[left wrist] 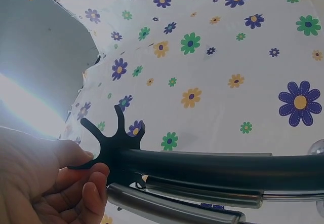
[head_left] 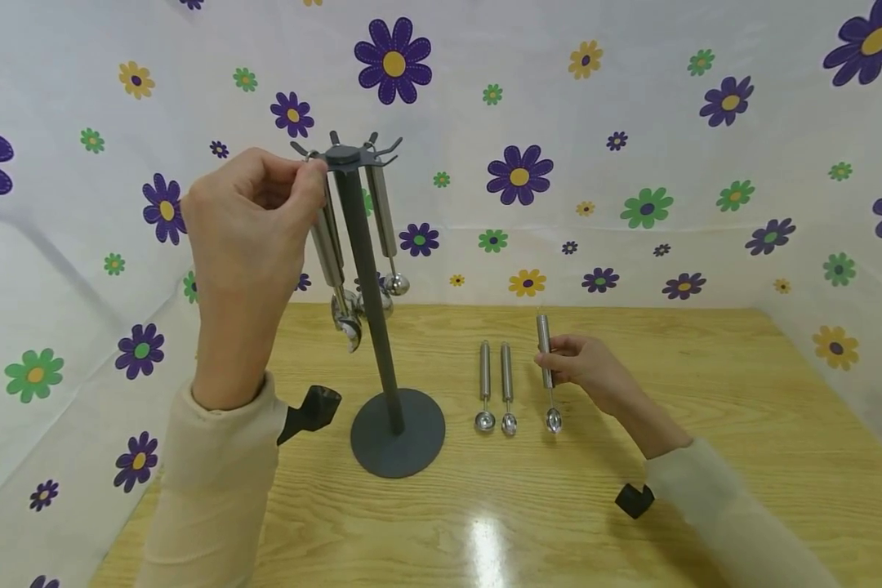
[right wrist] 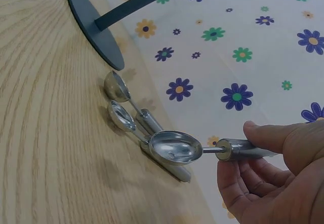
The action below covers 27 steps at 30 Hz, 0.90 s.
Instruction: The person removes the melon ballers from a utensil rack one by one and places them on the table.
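A dark grey utensil stand (head_left: 368, 286) rises from a round base, with several hooks at its top. My left hand (head_left: 253, 220) pinches one hook between thumb and fingertips, as the left wrist view shows. Steel-handled scoops (head_left: 327, 245) hang from the hooks. Over the table my right hand (head_left: 591, 371) grips a melon baller (right wrist: 177, 148) by its handle; its oval bowl points down in the head view. Two more small scoops lie side by side to its left, one with a round bowl (head_left: 485, 420), the other with an oval one (head_left: 510, 424).
The stand's round base (head_left: 419, 441) rests on a wood-grain table (head_left: 426, 523). A white flowered sheet (head_left: 456, 122) hangs behind the table and along its sides. Black camera mounts (head_left: 316, 408) stick out from both wrists.
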Available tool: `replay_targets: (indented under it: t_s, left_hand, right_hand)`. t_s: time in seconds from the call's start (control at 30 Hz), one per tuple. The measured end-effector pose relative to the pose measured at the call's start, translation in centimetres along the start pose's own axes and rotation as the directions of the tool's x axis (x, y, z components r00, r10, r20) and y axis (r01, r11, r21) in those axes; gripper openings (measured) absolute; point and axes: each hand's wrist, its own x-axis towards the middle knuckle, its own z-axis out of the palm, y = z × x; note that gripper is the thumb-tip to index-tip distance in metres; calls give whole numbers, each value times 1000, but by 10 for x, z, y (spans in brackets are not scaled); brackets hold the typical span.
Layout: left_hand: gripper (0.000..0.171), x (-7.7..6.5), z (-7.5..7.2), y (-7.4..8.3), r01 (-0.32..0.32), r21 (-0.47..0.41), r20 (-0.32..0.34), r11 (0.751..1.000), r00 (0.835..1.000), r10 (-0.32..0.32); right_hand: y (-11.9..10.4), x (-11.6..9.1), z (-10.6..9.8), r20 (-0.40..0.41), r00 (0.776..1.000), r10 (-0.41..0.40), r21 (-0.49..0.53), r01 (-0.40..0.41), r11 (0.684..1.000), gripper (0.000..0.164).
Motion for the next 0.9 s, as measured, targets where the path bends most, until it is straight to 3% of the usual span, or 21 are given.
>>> replay_targets:
  t_s: [0.37,0.9]
  left_hand:
    - [27,0,-1,0,0,1,3,1000,1000,0]
    - [27,0,-1,-1,1,-1,1,1000,1000,-1]
  right_hand:
    - [12,11,14,-27,999,26,13,-25,1000,24]
    - [25,16,18,-66,996,67,-40,-70,997,31]
